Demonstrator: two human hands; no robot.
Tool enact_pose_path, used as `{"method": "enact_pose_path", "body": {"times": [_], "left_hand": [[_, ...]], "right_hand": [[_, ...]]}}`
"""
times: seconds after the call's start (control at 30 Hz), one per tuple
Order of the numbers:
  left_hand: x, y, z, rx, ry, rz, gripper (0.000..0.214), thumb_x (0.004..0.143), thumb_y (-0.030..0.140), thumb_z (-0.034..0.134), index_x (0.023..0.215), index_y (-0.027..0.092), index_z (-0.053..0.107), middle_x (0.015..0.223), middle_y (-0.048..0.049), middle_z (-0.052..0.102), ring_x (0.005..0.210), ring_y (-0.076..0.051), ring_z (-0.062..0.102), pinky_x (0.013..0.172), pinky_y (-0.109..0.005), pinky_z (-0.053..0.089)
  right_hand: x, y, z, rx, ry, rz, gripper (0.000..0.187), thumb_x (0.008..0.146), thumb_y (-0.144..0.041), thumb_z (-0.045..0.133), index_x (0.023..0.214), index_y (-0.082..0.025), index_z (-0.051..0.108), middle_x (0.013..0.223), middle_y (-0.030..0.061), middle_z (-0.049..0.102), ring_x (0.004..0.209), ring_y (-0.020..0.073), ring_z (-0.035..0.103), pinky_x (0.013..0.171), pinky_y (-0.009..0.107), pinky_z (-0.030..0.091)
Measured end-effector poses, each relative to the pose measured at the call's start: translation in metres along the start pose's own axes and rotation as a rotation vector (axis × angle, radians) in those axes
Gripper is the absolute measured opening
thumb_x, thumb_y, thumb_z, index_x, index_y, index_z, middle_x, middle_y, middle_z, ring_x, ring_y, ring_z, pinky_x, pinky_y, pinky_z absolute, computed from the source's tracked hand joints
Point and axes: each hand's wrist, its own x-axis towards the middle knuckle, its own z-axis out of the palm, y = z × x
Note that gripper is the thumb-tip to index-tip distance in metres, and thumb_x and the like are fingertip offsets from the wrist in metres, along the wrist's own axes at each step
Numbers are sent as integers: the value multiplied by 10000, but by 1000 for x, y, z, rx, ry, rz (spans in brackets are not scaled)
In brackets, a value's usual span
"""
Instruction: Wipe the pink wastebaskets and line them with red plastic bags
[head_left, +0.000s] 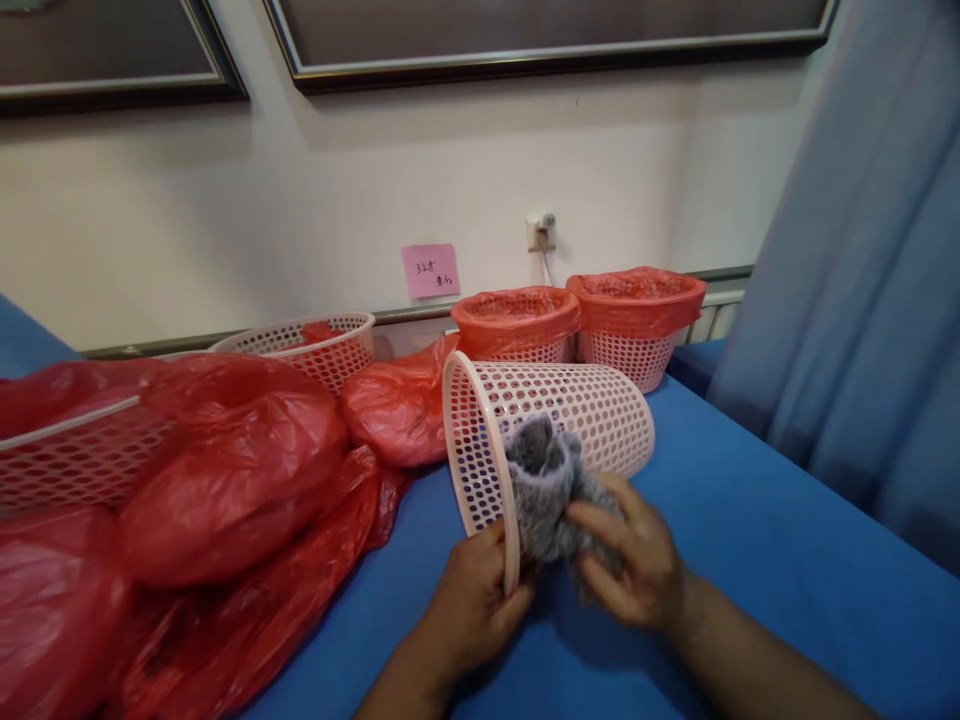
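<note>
Wall [322, 190] pale, carrying two framed pictures: a wide one [555, 25] at centre, part of another [97, 50] at left. Blue surface [780, 560] spreads below; blue curtain [840, 280] hangs at right. Red plastic bags [232, 470] heaped over the left side, partly covering a perforated basket [82, 455]. Second uncovered basket [341, 355] stands behind the heap, some red plastic inside. Near the wall, two more baskets upright side by side, rims wrapped in red liners: left one [517, 348], right one [630, 345].

Front centre: pale pink basket [592, 400] tipped on its side, mouth facing left, base to the right. Whether it bears on the surface below: cannot tell. Left hand [480, 600] closed around its lower rim, thumb on the outer side. Right hand [637, 555], fingers curled, grips a bunched grey cloth [544, 505], which lies against the basket's outer wall just behind the rim. Smaller items: pink note [430, 270] with handwriting on the wall; wall socket [541, 235] to its right.
</note>
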Motion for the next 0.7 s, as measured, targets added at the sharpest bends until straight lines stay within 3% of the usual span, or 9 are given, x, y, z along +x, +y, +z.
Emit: {"method": "enact_pose_path", "body": {"times": [0.13, 0.2, 0.23, 0.3, 0.43, 0.5, 0.6, 0.7], "left_hand": [[0, -2, -1, 92, -90, -129, 271, 954, 214, 515, 1133, 215, 719, 1173, -96, 714, 1050, -233, 692, 979, -356, 560], [0, -4, 3, 149, -157, -175, 240, 920, 219, 546, 1068, 208, 735, 1109, -97, 719, 1000, -242, 697, 955, -367, 574], [0, -5, 5, 177, -185, -193, 220, 897, 215, 566, 1032, 208, 739, 1069, -92, 719, 968, -244, 697, 938, -368, 580], [0, -8, 10, 218, -218, -219, 206, 854, 195, 592, 994, 219, 741, 1015, -79, 715, 924, -241, 694, 904, -356, 586], [-2, -14, 13, 264, -200, -274, 253, 832, 158, 588, 1023, 237, 734, 1033, -66, 721, 895, -224, 685, 840, -308, 573], [-3, -16, 12, 277, -175, -320, 221, 848, 156, 578, 988, 228, 733, 1000, -64, 723, 860, -217, 681, 807, -297, 561], [-3, -13, 8, 213, -127, -317, 174, 860, 205, 615, 994, 225, 723, 997, -59, 722, 859, -219, 674, 796, -299, 553], [-3, -8, 3, 94, -5, -217, 194, 864, 285, 661, 1040, 213, 702, 1000, -61, 716, 871, -220, 663, 811, -313, 553]], "right_hand": [[3, 52, -9, -68, 288, 595, 411, 884, -274, 611, 1283, -200, 675, 1223, 128, 674, 1116, 297, 668, 1012, 502, 539], [5, 69, -13, -36, 360, 763, 433, 877, -343, 626, 1272, -176, 687, 1204, 134, 701, 1106, 317, 674, 1030, 548, 523], [5, 71, -15, -32, 370, 773, 441, 874, -351, 631, 1273, -174, 687, 1211, 134, 701, 1119, 321, 670, 1041, 554, 515], [5, 59, -14, -48, 327, 653, 437, 877, -308, 627, 1297, -198, 676, 1230, 120, 681, 1154, 307, 654, 1056, 527, 511], [4, 6, -6, 72, 39, 154, 567, 837, -130, 588, 1390, -255, 606, 1349, 109, 573, 1176, 262, 649, 974, 398, 572], [4, -12, -4, 186, -59, -1, 656, 795, -83, 565, 1433, -238, 563, 1387, 123, 518, 1156, 255, 660, 916, 362, 599], [7, -18, -4, 262, -89, -25, 691, 772, -49, 543, 1439, -228, 544, 1352, 127, 516, 1117, 245, 675, 891, 353, 609], [9, -13, -4, 266, -138, -12, 660, 763, -44, 541, 1397, -223, 571, 1324, 128, 538, 1075, 240, 689, 879, 358, 611]]}}
